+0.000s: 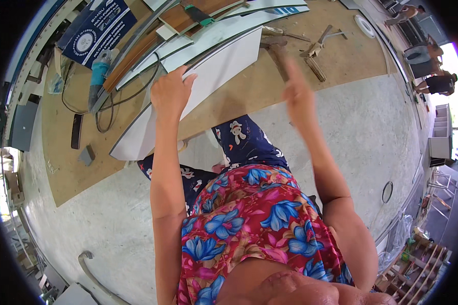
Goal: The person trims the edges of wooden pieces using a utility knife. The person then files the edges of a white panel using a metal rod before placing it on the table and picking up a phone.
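My left hand (172, 94) is closed over the upper edge of a long white panel (221, 68) with a dark edge, its thumb lying on the white face. The panel stands tilted on its long side at the front of the brown-covered worktable. To the right, my right hand (298, 96) is closed, blurred by motion, around what looks like the wooden handle of a hammer. The hammer's dark head (273, 41) is beside the panel's right end. Blur hides exactly how the fingers sit on the handle.
Behind the panel lie more strips and boards (188, 48), with a green-and-black tool (198, 15) on them. A teal power tool (99, 76) with a cord, a dark blue box (94, 33) and a phone-like black slab (77, 131) are left. Wooden-handled tools (316, 49) lie right.
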Tool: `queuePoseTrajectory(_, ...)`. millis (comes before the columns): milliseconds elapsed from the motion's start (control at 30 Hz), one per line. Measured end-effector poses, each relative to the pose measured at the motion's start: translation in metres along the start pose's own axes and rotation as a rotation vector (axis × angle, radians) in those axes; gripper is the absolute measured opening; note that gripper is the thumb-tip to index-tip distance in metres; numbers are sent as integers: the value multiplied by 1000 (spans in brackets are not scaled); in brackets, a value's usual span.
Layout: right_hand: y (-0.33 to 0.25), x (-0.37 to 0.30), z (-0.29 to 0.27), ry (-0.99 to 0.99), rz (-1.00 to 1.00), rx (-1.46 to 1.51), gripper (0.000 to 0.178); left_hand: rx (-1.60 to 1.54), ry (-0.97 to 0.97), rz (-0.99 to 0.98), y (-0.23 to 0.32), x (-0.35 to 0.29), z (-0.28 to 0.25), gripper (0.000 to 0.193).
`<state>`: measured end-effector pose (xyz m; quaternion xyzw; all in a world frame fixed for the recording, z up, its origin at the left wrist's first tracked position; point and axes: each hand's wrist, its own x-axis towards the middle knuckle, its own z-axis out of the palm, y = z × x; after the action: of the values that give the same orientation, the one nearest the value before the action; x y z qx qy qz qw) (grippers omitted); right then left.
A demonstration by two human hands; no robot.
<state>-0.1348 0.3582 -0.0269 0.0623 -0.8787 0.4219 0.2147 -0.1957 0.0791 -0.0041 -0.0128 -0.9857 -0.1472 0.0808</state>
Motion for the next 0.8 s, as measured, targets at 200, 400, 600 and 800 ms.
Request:
queuePoseTrajectory(200, 204, 74, -74, 205, 247, -583, 50, 46, 21, -18, 4, 0, 3, 39)
queuePoseTrajectory(400, 308, 113, -94, 155, 605, -727, 44, 26, 16, -25, 10, 0, 1, 39)
queuePoseTrajectory(600, 260, 153, -45, 122, 661, -993, 50, 33, 90, 7, 3, -2, 4, 33)
queuePoseTrajectory(800, 290, 178, -15, -12, 859, -636, 54, 23, 104, 9, 3, -4, 4, 32)
